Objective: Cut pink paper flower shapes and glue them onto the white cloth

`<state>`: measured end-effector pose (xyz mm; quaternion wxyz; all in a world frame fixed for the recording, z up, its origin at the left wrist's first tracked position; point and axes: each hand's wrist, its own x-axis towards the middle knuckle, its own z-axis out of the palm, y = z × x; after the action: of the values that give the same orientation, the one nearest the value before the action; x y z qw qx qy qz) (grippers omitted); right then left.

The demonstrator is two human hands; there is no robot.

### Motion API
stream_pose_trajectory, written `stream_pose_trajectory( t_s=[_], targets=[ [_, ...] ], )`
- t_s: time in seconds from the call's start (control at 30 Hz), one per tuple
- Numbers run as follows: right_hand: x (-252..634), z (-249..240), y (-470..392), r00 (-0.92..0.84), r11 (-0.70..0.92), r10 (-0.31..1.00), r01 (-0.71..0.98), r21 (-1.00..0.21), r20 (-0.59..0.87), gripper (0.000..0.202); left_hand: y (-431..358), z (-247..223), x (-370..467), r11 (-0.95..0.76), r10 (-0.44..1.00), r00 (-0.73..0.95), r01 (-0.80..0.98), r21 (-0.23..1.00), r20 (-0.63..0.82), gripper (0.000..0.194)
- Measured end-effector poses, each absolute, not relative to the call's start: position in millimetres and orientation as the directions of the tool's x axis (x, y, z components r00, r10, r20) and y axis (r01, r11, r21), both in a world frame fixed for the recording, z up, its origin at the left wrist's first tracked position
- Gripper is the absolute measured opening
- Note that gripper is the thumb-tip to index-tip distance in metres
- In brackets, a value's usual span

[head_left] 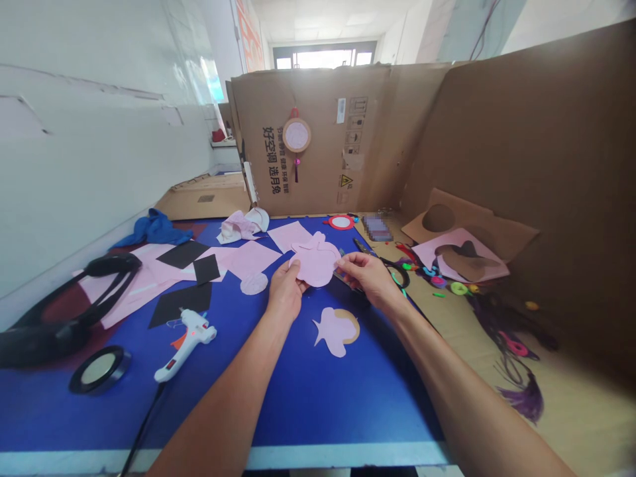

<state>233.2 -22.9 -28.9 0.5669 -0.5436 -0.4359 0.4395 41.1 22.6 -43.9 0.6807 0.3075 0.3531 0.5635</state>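
Head view: a pink lobed cutout (317,264) is held above the blue worktop (218,414), between the person's two hands. Left hand (285,291): fingers clamped on the cutout's lower left edge, thumb on the upper face. Right hand (370,277): thumb and forefinger closed on its right edge. A contour line runs near the top of the piece; whether this marks a second layer or a fold cannot be told. Nearer the body, a smaller pink shape (334,334) lies flat, partly over a tan ring (354,326). To the left lie a white glue gun (186,344), a black roll of tape (101,370), a pale pink disc (254,283) and black squares (183,254); scissors (401,278) lie beyond the right hand. Step in hand, judged from the two-handed edge hold: handling or aligning the cutout, with no tool in use. Further adjustment would call for a light pinch at the rim, the left side kept steady while the right edge is shifted, and the face held level; too firm a squeeze could crease the thin material or slide any layers apart.
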Motion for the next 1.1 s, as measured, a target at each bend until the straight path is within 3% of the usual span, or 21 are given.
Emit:
stream_pose_trajectory(
  t_s=[0.43,1.1],
  targets=[
    [232.2,-23.4,-26.9,0.297,0.014,0.955,0.035,-0.999,0.023,0.036,18.6,-41.4,43.7,0.128,0.989,0.132,-0.496,0.859,-0.071,0.031],
    [232.6,-23.4,-26.2,0.348,0.055,0.934,0.096,-0.994,0.085,0.03,17.0,-41.5,44.2,0.107,0.987,0.155,-0.458,0.882,-0.039,0.031]
  ],
)
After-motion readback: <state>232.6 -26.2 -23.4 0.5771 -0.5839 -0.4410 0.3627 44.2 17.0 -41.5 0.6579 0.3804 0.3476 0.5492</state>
